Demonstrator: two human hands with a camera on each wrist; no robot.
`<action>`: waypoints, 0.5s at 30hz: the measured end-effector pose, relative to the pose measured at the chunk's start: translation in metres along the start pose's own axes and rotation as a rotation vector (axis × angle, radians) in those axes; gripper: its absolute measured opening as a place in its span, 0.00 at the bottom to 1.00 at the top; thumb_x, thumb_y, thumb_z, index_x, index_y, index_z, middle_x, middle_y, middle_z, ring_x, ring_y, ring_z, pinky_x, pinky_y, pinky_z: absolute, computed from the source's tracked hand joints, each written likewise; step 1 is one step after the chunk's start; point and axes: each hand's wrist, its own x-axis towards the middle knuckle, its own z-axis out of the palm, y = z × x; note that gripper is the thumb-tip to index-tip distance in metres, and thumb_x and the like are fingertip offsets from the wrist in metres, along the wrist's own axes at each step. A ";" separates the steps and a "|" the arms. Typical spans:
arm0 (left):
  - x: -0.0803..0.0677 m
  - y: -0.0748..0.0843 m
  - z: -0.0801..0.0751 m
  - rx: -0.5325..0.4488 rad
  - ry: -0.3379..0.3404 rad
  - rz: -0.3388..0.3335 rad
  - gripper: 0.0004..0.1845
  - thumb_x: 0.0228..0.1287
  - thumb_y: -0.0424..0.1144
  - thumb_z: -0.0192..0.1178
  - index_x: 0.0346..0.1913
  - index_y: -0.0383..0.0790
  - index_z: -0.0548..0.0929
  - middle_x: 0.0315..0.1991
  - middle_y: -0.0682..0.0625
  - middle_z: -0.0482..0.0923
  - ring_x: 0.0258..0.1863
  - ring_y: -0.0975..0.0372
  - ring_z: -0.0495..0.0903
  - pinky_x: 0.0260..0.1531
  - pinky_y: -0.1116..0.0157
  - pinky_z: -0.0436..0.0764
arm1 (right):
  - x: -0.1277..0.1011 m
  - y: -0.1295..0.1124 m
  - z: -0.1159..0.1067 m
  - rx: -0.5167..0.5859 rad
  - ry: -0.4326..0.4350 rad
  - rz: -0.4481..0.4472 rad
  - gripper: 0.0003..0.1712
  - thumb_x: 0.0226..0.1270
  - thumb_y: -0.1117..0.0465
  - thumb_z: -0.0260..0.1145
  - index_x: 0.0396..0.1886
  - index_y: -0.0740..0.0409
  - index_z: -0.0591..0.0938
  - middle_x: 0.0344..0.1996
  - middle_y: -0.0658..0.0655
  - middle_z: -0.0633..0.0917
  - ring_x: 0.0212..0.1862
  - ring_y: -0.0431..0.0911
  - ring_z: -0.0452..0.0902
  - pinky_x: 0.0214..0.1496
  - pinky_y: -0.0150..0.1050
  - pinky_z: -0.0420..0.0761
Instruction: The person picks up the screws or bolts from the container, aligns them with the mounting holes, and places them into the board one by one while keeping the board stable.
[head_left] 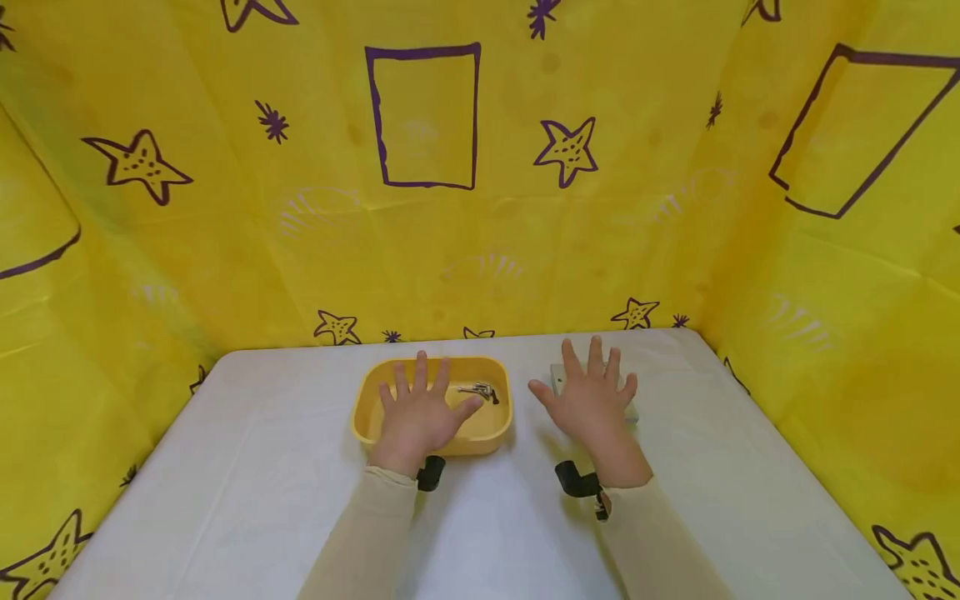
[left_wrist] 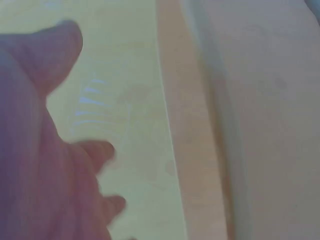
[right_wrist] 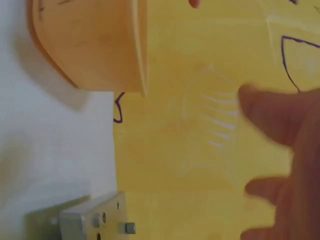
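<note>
Keys (head_left: 480,390): one small metal bunch, lying inside the yellow tray (head_left: 367,398), toward its far right side. I count one tray, mid-table, near the back edge.

My left hand (head_left: 418,414) hovers flat over the tray, fingers spread and straight, gripping nothing; thumb tip sits just short of the keys, not touching as far as I can tell. Left wrist view is blurred, only shows relaxed fingers (left_wrist: 95,152) above the tray's yellow wall.

My right hand (head_left: 592,398) is spread the same way, released, holding nothing, over one grey metal block (head_left: 557,377) just right of the tray. Block is mostly hidden under the hand in the head view; right wrist view shows its end (right_wrist: 92,217) with small holes and a stud, resting on the white table (head_left: 262,467). Can't tell if the palm touches it.

My read: both palms are out flat as a neutral pose, each parked above one item.

Yellow star-print sheet (head_left: 225,233) walls three sides.
</note>
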 end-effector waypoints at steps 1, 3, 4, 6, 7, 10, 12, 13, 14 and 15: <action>0.001 -0.002 0.000 -0.033 0.000 0.034 0.53 0.60 0.78 0.43 0.81 0.52 0.47 0.80 0.42 0.32 0.75 0.37 0.34 0.65 0.33 0.36 | 0.001 0.004 -0.004 0.043 -0.004 -0.021 0.55 0.65 0.27 0.56 0.81 0.50 0.51 0.78 0.69 0.39 0.75 0.69 0.27 0.64 0.75 0.36; 0.004 -0.005 0.001 -0.130 -0.001 0.109 0.52 0.60 0.74 0.53 0.81 0.56 0.46 0.80 0.46 0.33 0.76 0.40 0.39 0.66 0.34 0.42 | 0.003 0.015 -0.012 0.163 -0.021 -0.059 0.56 0.64 0.27 0.58 0.82 0.48 0.48 0.78 0.66 0.37 0.75 0.68 0.28 0.64 0.76 0.39; 0.006 -0.007 0.001 -0.191 -0.011 0.139 0.53 0.59 0.72 0.58 0.81 0.59 0.46 0.80 0.48 0.34 0.76 0.42 0.42 0.67 0.36 0.45 | 0.004 0.022 -0.018 0.240 -0.036 -0.075 0.56 0.64 0.28 0.59 0.82 0.47 0.47 0.78 0.64 0.36 0.76 0.68 0.29 0.64 0.77 0.40; 0.009 -0.010 0.002 -0.315 -0.033 0.178 0.53 0.57 0.65 0.66 0.80 0.63 0.48 0.80 0.53 0.36 0.76 0.46 0.46 0.68 0.39 0.51 | 0.006 0.038 -0.029 0.394 -0.073 -0.076 0.58 0.64 0.28 0.60 0.82 0.44 0.43 0.79 0.60 0.33 0.76 0.67 0.30 0.64 0.77 0.42; 0.011 -0.012 0.003 -0.368 -0.042 0.189 0.53 0.56 0.62 0.69 0.80 0.64 0.49 0.80 0.54 0.38 0.76 0.48 0.48 0.68 0.40 0.53 | 0.006 0.047 -0.034 0.458 -0.091 -0.070 0.58 0.63 0.28 0.60 0.82 0.41 0.41 0.79 0.58 0.32 0.76 0.67 0.30 0.63 0.77 0.43; 0.016 -0.013 0.008 -0.487 -0.074 0.202 0.50 0.56 0.54 0.73 0.78 0.64 0.55 0.79 0.56 0.45 0.73 0.50 0.57 0.67 0.45 0.60 | 0.005 0.072 -0.044 0.629 -0.127 -0.031 0.57 0.65 0.30 0.61 0.81 0.35 0.38 0.79 0.55 0.32 0.76 0.66 0.31 0.65 0.75 0.43; 0.021 -0.013 0.012 -0.540 -0.092 0.208 0.48 0.56 0.50 0.74 0.77 0.62 0.60 0.78 0.56 0.51 0.68 0.50 0.66 0.66 0.48 0.63 | 0.005 0.089 -0.046 0.725 -0.149 -0.007 0.55 0.67 0.33 0.60 0.81 0.34 0.37 0.79 0.55 0.33 0.76 0.66 0.33 0.66 0.73 0.44; 0.023 -0.013 0.015 -0.554 -0.100 0.210 0.46 0.56 0.48 0.74 0.77 0.60 0.62 0.77 0.55 0.54 0.64 0.50 0.71 0.65 0.49 0.64 | 0.005 0.096 -0.046 0.766 -0.164 0.014 0.54 0.68 0.34 0.61 0.81 0.33 0.37 0.79 0.55 0.34 0.76 0.66 0.35 0.67 0.72 0.45; 0.026 -0.013 0.018 -0.562 -0.105 0.210 0.45 0.57 0.46 0.74 0.76 0.58 0.64 0.76 0.54 0.57 0.63 0.51 0.72 0.65 0.50 0.65 | 0.005 0.102 -0.044 0.799 -0.179 0.033 0.54 0.68 0.35 0.61 0.81 0.33 0.37 0.79 0.55 0.34 0.76 0.67 0.38 0.67 0.70 0.48; 0.028 -0.012 0.020 -0.560 -0.107 0.209 0.43 0.57 0.45 0.74 0.75 0.57 0.66 0.74 0.54 0.60 0.63 0.51 0.72 0.65 0.51 0.65 | 0.005 0.108 -0.042 0.827 -0.198 0.054 0.54 0.68 0.35 0.61 0.81 0.33 0.37 0.79 0.56 0.34 0.75 0.68 0.41 0.68 0.69 0.50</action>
